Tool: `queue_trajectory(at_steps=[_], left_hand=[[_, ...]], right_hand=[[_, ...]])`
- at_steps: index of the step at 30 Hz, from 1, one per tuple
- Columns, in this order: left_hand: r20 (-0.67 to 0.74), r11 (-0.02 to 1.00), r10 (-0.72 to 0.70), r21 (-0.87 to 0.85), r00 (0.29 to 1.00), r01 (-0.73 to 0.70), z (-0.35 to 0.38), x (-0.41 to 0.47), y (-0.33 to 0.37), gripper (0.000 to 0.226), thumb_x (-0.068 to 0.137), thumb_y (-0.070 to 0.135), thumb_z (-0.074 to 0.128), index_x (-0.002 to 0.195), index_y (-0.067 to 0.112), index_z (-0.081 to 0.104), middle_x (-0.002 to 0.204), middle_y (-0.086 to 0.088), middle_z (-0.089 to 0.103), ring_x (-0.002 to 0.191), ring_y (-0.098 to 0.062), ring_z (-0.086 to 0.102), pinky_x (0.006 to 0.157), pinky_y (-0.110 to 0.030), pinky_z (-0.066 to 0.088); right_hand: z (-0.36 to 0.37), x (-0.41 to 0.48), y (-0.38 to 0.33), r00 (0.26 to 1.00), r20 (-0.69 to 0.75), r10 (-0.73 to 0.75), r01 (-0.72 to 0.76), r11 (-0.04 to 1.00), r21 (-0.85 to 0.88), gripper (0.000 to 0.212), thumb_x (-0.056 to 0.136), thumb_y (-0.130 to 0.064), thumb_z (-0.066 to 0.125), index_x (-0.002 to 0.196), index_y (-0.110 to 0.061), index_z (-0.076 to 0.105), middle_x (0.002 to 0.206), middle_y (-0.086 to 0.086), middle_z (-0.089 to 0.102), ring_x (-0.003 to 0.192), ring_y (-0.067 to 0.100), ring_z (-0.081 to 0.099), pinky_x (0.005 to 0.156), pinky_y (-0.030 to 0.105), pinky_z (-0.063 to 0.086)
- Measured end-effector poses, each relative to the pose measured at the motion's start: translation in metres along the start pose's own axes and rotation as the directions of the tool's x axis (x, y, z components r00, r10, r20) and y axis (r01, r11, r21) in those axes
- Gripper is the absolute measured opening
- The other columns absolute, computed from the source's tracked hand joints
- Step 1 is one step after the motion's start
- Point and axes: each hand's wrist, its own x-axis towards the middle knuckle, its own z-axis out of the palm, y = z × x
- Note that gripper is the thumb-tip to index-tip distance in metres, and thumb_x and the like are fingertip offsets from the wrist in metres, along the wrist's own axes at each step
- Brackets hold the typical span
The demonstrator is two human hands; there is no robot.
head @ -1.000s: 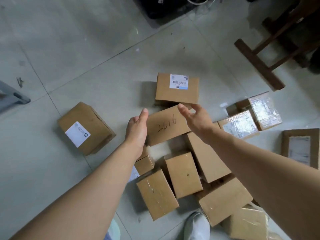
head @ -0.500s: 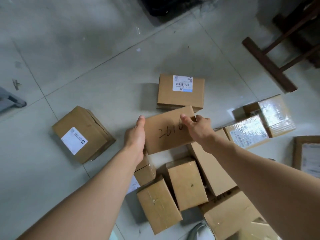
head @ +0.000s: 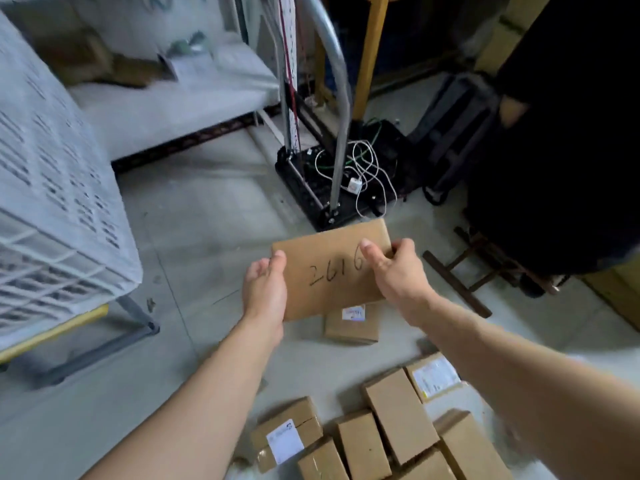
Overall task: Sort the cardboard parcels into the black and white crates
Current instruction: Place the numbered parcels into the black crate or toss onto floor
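Far left: a white crate [head: 52, 202] with perforated walls sits raised on a stand [head: 135, 315] of grey legs and a yellow rail.

Centre left: the left hand [head: 265, 292] holds the left edge of a cardboard parcel [head: 325, 251]. The thumb is laid on the near face; the fingers go behind the box and are hidden.

Centre: the cardboard parcel is held in the air above the floor [head: 207, 220], tilted, with "2616" handwritten on the face turned to the camera. It is well apart from the white crate. Behind it stands a black hand trolley [head: 311, 188] with a metal handle and loose cables [head: 367, 168] on its deck. Directly below it, a small labelled parcel [head: 351, 327] lies on the floor.

Centre right: the right hand [head: 398, 271] grips the parcel's right edge, thumb on the near face over the last digit, fingers curled round the side.

Lower right: a group of parcels [head: 398, 410] lies packed together on the floor, some with white labels.

Right: a dark wooden frame [head: 457, 282] rests on the floor beside a large dark mass that cannot be identified.
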Motion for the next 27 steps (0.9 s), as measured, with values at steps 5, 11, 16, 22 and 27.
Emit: queue_trajectory(at_steps=[5, 11, 16, 22, 27], left_hand=[[0.055, 0.979, 0.199, -0.056, 0.979, -0.196, -0.034, -0.066, 0.149, 0.016, 0.091, 0.034, 0.060, 0.088, 0.017, 0.061, 0.106, -0.008, 0.067, 0.102, -0.026, 0.061, 0.094, -0.042, 0.046], [0.074, 0.937, 0.342, -0.101, 0.937, -0.335, -0.099, -0.142, 0.272, 0.015, 0.092, 0.039, 0.057, 0.087, 0.025, 0.060, 0.094, 0.001, 0.065, 0.088, -0.020, 0.061, 0.071, -0.031, 0.046], [0.046, 0.909, 0.409, -0.112, 0.911, -0.402, -0.156, -0.193, 0.328, 0.015, 0.093, 0.039, 0.054, 0.092, 0.025, 0.060, 0.098, -0.001, 0.065, 0.093, -0.021, 0.061, 0.085, -0.041, 0.052], [-0.091, 0.846, 0.505, -0.142, 0.858, -0.513, -0.231, -0.253, 0.338, 0.012, 0.094, 0.035, 0.053, 0.094, 0.026, 0.060, 0.111, -0.003, 0.065, 0.106, -0.021, 0.059, 0.098, -0.047, 0.046], [-0.303, 0.829, 0.455, -0.200, 0.837, -0.523, -0.286, -0.287, 0.317, 0.013, 0.094, 0.031, 0.053, 0.086, 0.025, 0.059, 0.099, 0.002, 0.065, 0.098, -0.021, 0.059, 0.093, -0.044, 0.049]], right_hand=[[-0.040, -0.061, -0.147, 0.988, -0.057, -0.144, 0.147, 0.988, 0.048, 0.044, 0.087, -0.050, 0.058, 0.109, -0.015, 0.042, 0.088, -0.010, 0.052, 0.074, 0.001, 0.050, 0.054, 0.020, 0.036], [-0.056, -0.153, -0.266, 0.953, -0.113, -0.281, 0.292, 0.951, 0.102, 0.045, 0.087, -0.053, 0.055, 0.110, -0.018, 0.040, 0.092, -0.010, 0.052, 0.077, 0.004, 0.053, 0.053, 0.022, 0.039], [-0.045, -0.213, -0.320, 0.933, -0.090, -0.348, 0.359, 0.905, 0.228, 0.041, 0.088, -0.049, 0.057, 0.110, -0.018, 0.039, 0.095, -0.007, 0.053, 0.080, 0.006, 0.056, 0.053, 0.024, 0.048], [-0.020, -0.274, -0.357, 0.887, 0.061, -0.457, 0.418, 0.852, 0.315, 0.043, 0.087, -0.049, 0.057, 0.112, -0.016, 0.043, 0.095, -0.005, 0.057, 0.083, 0.011, 0.059, 0.064, 0.032, 0.053], [0.011, -0.311, -0.365, 0.822, 0.187, -0.538, 0.472, 0.827, 0.307, 0.040, 0.088, -0.048, 0.056, 0.111, -0.017, 0.045, 0.093, -0.007, 0.057, 0.081, 0.007, 0.055, 0.059, 0.023, 0.041]])
